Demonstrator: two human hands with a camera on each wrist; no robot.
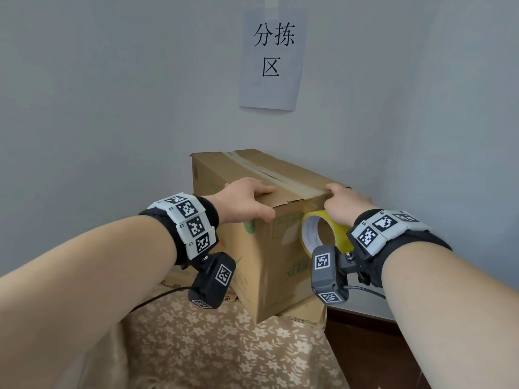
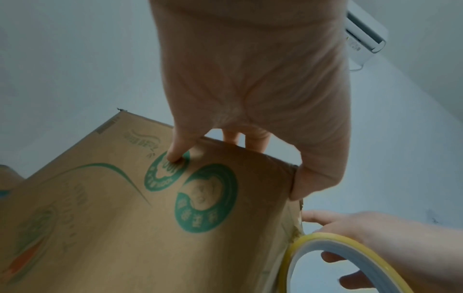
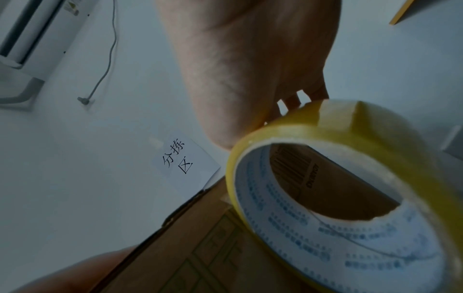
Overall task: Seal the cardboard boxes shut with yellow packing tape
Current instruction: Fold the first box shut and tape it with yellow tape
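**Carton on draped stand, tape roll at its near end**

Cardboard box (image 1: 269,220): atop a flattened carton (image 1: 306,311) on floral cloth (image 1: 224,355). Left hand (image 1: 247,202) clasps its near top corner, thumb on the end face. Right hand (image 1: 346,204) grips yellow tape roll (image 1: 323,234) against the end face. Behind: pale wall, paper sign (image 1: 272,58); air conditioner (image 2: 365,33) overhead.

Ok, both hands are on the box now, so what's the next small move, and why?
Probably draw the tape roll down the front face, pressing the strip flat. The right hand holds the roll at the top front edge, where the seam tape ends, and the left hand steadies the cardboard box.
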